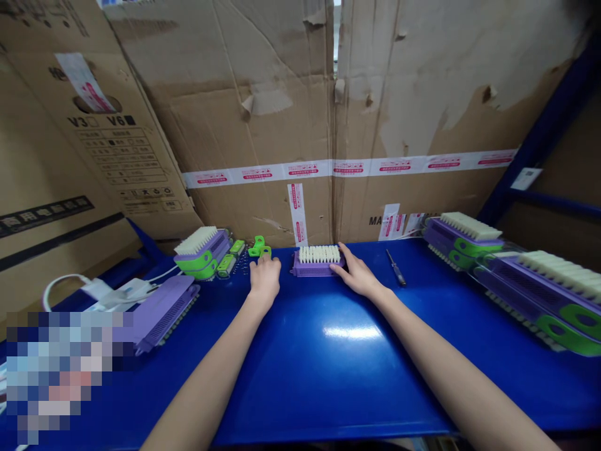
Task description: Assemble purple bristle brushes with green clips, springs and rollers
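A small purple brush with white bristles (318, 259) lies bristles-up at the back of the blue table (328, 351). My right hand (357, 273) rests against its right end, fingers around that end. My left hand (263, 277) reaches to the left of the brush and its fingertips pinch a green plastic piece (260, 247). More green pieces (231, 258) lie just left of it.
A screwdriver (396, 267) lies right of my right hand. Rows of finished purple and green brushes (526, 275) run along the right side. Another brush (201, 250) and a purple brush body (164, 313) sit at the left, with white cables. Cardboard boxes (300, 113) wall the back.
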### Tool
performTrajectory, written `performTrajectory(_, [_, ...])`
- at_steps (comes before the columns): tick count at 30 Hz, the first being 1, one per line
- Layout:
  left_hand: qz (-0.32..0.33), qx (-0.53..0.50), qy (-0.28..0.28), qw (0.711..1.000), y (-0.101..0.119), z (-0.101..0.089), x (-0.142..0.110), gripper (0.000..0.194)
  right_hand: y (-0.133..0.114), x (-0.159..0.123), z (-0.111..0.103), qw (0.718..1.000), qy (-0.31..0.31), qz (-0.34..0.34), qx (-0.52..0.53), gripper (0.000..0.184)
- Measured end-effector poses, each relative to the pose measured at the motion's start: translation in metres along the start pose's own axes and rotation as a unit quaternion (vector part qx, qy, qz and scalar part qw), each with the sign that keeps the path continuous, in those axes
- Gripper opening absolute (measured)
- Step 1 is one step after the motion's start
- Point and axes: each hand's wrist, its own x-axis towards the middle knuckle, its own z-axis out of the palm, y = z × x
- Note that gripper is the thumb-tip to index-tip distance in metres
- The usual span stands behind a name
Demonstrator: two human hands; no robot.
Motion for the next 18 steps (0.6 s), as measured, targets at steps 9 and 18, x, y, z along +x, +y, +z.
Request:
performTrajectory(9, [0.155, -0.075, 0.228, 0.958, 0.016, -0.006, -0.003, 0.032, -0.008, -0.003, -0.004, 0.995, 0.092, -0.041, -0.011, 0.059])
performTrajectory(18, [0.35, -0.242, 0.344, 0.837, 0.053, 0.006, -0.02, 0.024, -0.052, -0.008, 0.004, 0.96, 0.172, -0.014, 0.219, 0.049])
